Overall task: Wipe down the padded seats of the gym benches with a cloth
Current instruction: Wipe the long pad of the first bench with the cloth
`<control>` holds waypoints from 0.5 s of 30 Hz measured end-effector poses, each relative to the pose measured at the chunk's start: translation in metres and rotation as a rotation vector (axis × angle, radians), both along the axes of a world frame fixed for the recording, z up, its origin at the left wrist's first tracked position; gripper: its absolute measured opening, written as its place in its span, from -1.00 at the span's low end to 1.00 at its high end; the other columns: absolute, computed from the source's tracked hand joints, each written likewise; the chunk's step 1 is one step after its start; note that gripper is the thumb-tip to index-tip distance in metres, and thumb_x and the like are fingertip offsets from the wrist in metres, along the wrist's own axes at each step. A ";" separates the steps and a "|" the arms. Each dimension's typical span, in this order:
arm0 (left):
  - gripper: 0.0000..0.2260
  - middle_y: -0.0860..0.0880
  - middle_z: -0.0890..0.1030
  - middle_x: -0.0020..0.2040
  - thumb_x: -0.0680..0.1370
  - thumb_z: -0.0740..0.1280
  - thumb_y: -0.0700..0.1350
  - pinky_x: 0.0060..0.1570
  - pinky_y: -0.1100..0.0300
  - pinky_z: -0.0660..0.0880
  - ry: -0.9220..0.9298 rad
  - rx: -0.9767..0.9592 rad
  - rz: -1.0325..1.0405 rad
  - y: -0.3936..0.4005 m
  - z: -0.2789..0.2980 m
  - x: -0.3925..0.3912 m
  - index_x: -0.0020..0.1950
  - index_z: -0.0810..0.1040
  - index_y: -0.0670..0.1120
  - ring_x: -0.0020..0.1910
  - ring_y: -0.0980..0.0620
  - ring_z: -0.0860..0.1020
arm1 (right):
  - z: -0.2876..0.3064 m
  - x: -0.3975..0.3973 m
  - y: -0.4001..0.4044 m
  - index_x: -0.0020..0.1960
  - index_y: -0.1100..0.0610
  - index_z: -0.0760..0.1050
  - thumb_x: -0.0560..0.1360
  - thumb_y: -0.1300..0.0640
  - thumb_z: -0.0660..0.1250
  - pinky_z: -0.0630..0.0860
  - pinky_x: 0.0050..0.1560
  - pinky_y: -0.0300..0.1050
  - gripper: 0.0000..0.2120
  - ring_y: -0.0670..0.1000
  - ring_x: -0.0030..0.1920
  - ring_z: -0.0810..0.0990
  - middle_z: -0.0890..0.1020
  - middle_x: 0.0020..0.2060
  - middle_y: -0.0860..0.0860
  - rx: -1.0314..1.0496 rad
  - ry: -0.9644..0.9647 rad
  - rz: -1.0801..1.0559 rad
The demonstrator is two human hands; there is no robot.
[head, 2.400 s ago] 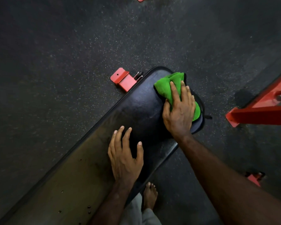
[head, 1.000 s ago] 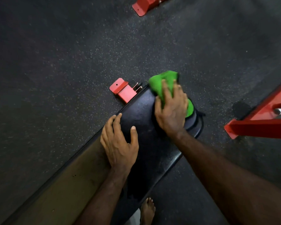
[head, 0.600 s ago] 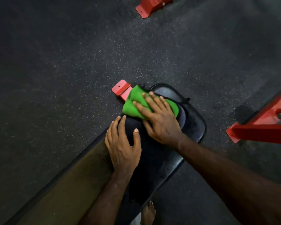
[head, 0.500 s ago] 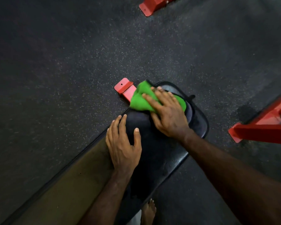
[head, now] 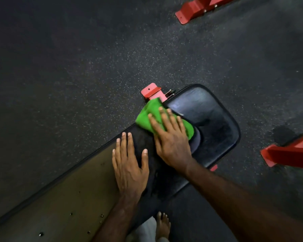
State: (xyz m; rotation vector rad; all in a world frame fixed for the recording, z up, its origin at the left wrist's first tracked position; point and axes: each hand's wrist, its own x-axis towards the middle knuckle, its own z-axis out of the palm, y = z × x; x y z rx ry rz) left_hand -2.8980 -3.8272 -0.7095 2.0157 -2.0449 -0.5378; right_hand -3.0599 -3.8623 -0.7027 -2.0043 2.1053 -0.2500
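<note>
Rubber gym floor (head: 77, 67), dark and speckled, fills most of the head view, and a long black padded bench (head: 208, 119) runs across it from the lower left corner up to the middle right. Near its rounded far end the bench pad looks shiny, while the stretch toward the lower left shows a dull brownish sheen with a few small fasteners set into it. Red steel frame pieces lie on the floor clear of the bench: one frame foot (head: 196, 9) at the top edge, another red beam (head: 287, 156) at the right edge. A small red bracket (head: 150, 91) sticks out from under the bench's far long edge, just beside the cloth.

On the bench's middle stretch the left hand (head: 129, 165) rests flat, its fingers straight and slightly spread, holding nothing. Just beyond it, the right hand (head: 171, 138) presses straight, spread fingers down on the green cloth (head: 147, 117). That cloth lies bunched on the pad at the bench's far long edge, partly under the right palm, with its far corner reaching the red bracket.

Below the bench's near edge, at the bottom of the view, a bare foot (head: 163, 226) stands on the floor beside a bit of pale fabric
</note>
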 end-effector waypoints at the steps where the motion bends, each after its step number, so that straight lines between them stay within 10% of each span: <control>1: -0.41 0.01 0.18 0.66 0.67 0.18 0.14 0.58 -0.07 0.11 -0.002 -0.005 0.021 0.003 0.000 0.003 0.65 0.20 -0.06 0.65 -0.01 0.09 | -0.001 -0.008 0.003 0.65 -0.11 0.15 0.59 -0.01 0.19 0.11 0.60 0.18 -0.36 0.13 0.64 0.12 0.15 0.66 0.06 0.000 0.005 0.157; 6: -0.42 0.02 0.15 0.67 0.68 0.14 0.15 0.59 -0.04 0.03 -0.009 0.007 0.101 0.024 0.003 0.021 0.66 0.17 -0.03 0.66 0.01 0.04 | 0.002 0.004 0.000 0.63 -0.09 0.21 0.54 0.04 0.22 0.12 0.60 0.19 -0.34 0.13 0.63 0.16 0.22 0.63 0.08 0.001 -0.063 -0.321; 11: -0.43 0.00 0.17 0.66 0.68 0.14 0.14 0.59 -0.04 0.03 -0.029 0.005 0.161 0.045 0.002 0.045 0.65 0.19 -0.04 0.66 -0.01 0.05 | -0.006 0.021 0.018 0.65 -0.14 0.15 0.57 0.00 0.20 0.11 0.60 0.17 -0.34 0.11 0.64 0.13 0.16 0.66 0.03 -0.022 -0.006 0.338; 15: -0.43 0.01 0.15 0.67 0.69 0.11 0.15 0.59 -0.07 0.04 -0.041 0.018 0.195 0.064 0.002 0.064 0.66 0.17 -0.02 0.66 -0.02 0.04 | -0.002 0.039 0.020 0.63 -0.09 0.22 0.55 0.04 0.22 0.12 0.60 0.18 -0.35 0.12 0.62 0.17 0.24 0.63 0.08 -0.010 -0.075 -0.241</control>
